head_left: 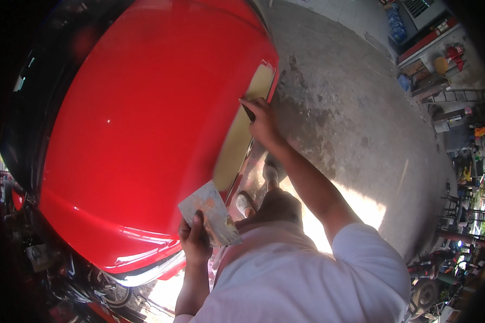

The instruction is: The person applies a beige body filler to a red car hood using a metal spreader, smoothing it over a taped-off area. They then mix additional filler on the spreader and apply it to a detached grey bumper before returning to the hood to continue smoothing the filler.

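Observation:
A glossy red car hood [129,118] fills the left and middle of the view. Along its right edge runs a long band of yellowish-beige filler [235,141]. My right hand [264,121] grips a dark, flat spreader [248,112], whose edge lies at the filler band. Lower down, my left hand [195,237] clasps a square, grey mixing board [210,212] with its thumb on top. Smears of pinkish and yellowish paste mark the board, which is tilted beside the near end of the band.
Grey, stained concrete floor [350,118] stretches to the right, with a bright sunlit patch. My shoes [244,203] stand close to the car's edge. Cluttered tools and parts line the far right, including a ladder [461,96]. A wheel [113,290] shows at lower left.

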Demonstrator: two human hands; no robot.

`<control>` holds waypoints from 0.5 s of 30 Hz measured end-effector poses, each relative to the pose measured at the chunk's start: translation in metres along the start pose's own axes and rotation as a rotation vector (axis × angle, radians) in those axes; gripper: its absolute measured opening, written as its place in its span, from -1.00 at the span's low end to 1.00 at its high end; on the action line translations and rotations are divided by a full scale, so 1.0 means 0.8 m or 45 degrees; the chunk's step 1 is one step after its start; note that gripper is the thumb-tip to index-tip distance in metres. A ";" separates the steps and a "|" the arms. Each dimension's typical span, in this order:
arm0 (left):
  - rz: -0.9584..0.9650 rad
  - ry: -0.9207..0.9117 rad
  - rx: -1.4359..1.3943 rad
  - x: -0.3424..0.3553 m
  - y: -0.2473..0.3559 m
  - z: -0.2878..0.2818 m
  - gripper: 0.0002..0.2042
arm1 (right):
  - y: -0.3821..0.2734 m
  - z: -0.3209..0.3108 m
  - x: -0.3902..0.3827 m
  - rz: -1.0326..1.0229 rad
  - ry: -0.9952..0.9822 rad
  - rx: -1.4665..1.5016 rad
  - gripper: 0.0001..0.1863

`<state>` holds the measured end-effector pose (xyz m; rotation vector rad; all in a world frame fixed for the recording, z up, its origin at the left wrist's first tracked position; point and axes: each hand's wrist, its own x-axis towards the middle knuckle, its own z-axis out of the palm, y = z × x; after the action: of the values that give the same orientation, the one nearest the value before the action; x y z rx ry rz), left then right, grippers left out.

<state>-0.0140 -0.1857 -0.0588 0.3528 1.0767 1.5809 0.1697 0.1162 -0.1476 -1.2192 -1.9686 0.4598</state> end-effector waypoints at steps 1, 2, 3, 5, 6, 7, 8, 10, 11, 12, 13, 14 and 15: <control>-0.003 -0.006 -0.004 -0.002 -0.001 -0.004 -0.67 | -0.006 0.001 -0.007 0.004 -0.004 -0.005 -0.29; -0.007 -0.012 -0.009 -0.003 -0.003 -0.009 -0.66 | -0.013 0.002 -0.013 0.008 -0.007 -0.010 -0.28; -0.011 -0.018 -0.013 -0.004 -0.004 -0.012 -0.66 | -0.020 0.002 -0.020 0.013 -0.016 -0.002 -0.28; -0.029 -0.032 -0.015 -0.008 -0.001 -0.014 -0.66 | -0.035 0.002 -0.034 0.028 -0.030 0.015 -0.27; -0.039 -0.039 -0.016 -0.010 0.000 -0.014 -0.66 | -0.042 0.002 -0.042 0.027 -0.019 0.023 -0.25; -0.043 -0.045 -0.020 -0.012 0.000 -0.016 -0.66 | -0.051 0.004 -0.050 0.026 -0.009 0.032 -0.23; -0.048 -0.051 -0.024 -0.014 0.001 -0.017 -0.66 | -0.059 0.005 -0.057 0.027 0.001 0.041 -0.21; -0.067 -0.062 -0.028 -0.018 0.001 -0.022 -0.66 | -0.078 0.006 -0.071 0.033 -0.011 0.040 -0.20; -0.081 -0.067 -0.029 -0.019 0.000 -0.025 -0.66 | -0.087 0.006 -0.079 0.038 -0.017 0.040 -0.20; -0.095 -0.073 -0.029 -0.021 0.000 -0.028 -0.66 | -0.095 0.007 -0.086 0.034 -0.019 0.034 -0.20; -0.096 -0.064 -0.036 -0.024 0.002 -0.027 -0.67 | -0.104 0.008 -0.094 0.031 -0.022 0.029 -0.20; -0.097 -0.055 -0.042 -0.028 0.004 -0.023 -0.68 | -0.113 0.009 -0.102 0.027 -0.025 0.025 -0.21; -0.098 -0.046 -0.048 -0.032 0.006 -0.023 -0.70 | -0.124 0.011 -0.109 0.041 -0.041 0.029 -0.22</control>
<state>-0.0220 -0.2161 -0.0566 0.3100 1.0195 1.5194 0.1261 -0.0070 -0.1259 -1.2381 -1.9685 0.5198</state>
